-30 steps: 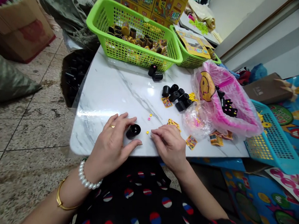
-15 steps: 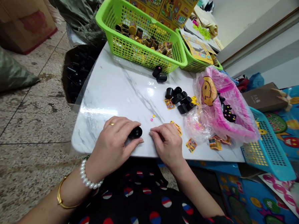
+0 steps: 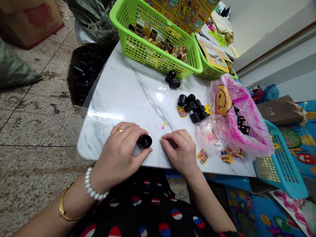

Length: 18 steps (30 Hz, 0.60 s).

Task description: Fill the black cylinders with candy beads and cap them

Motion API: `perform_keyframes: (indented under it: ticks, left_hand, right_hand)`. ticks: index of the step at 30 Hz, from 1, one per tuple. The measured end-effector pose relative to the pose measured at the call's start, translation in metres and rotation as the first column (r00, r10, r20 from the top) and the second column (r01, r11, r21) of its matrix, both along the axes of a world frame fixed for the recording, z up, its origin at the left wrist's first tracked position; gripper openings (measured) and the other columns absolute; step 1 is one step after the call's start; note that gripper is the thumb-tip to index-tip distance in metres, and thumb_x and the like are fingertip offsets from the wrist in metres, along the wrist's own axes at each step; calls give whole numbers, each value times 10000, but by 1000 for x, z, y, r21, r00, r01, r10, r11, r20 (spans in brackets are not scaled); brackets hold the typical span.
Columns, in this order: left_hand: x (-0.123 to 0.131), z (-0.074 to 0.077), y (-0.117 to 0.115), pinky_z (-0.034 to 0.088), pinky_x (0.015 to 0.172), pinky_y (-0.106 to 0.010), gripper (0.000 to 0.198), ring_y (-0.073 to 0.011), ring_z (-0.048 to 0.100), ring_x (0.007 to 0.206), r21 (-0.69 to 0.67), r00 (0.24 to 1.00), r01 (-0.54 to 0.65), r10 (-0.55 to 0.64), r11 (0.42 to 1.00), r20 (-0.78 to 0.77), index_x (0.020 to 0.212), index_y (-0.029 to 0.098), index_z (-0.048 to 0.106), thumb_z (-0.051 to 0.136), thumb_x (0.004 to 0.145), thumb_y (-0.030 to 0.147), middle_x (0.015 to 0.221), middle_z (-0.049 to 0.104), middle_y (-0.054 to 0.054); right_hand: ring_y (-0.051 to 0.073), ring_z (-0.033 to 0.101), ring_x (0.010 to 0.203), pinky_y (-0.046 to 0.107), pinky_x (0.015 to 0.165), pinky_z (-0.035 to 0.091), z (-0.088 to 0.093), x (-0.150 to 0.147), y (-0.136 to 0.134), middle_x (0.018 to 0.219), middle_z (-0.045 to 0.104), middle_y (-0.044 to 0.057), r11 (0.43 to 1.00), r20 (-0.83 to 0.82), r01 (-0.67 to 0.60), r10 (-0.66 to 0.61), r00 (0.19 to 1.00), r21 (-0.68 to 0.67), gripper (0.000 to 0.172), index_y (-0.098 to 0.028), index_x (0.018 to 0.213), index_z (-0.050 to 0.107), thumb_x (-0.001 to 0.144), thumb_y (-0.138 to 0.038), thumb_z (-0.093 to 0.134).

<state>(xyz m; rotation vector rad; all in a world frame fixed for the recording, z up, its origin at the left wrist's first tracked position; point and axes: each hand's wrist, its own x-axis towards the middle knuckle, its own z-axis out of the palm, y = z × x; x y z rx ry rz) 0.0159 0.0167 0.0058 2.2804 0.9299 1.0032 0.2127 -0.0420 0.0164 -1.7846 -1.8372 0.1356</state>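
My left hand is wrapped round a small black cup lying on its side on the white marble table, its mouth facing right. My right hand rests just right of it, fingertips pinched on a tiny yellow bead at the cup's mouth. Two more loose beads, pink and yellow, lie a little farther back. A cluster of black cups sits mid-table to the right, with small printed stickers scattered nearby.
A green basket with finished cups stands at the table's back, a second green basket beside it. A pink bag with a smiley face lies at right, a blue basket beyond. A box of black cups sits on the floor.
My left hand has closed further round the black cup and tipped it onto its side. My right hand has slid left and its fingertips have met the cup's mouth.
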Motion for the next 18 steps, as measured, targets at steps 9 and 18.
perform_keyframes:
  ticks: [9,18]
  left_hand:
    - [-1,-1,-1,440,942,-441,146,-253,599,991,1,1000,9,-9,1000,21,972,162,626,636,842,227,908,693,-64]
    - [-2,-5,-2,431,964,-468,151,-270,595,996,2,999,4,-4,1000,48,952,141,647,650,836,238,913,692,-85]
  right_hand:
    - [174,599,803,339,761,486,40,-26,9,765,658,4,980,-153,-196,189,970,-33,56,-228,841,655,842,-173,642]
    - [162,610,795,318,752,500,37,-37,14,771,656,13,975,-86,-213,207,974,-63,77,-209,838,657,845,-139,626]
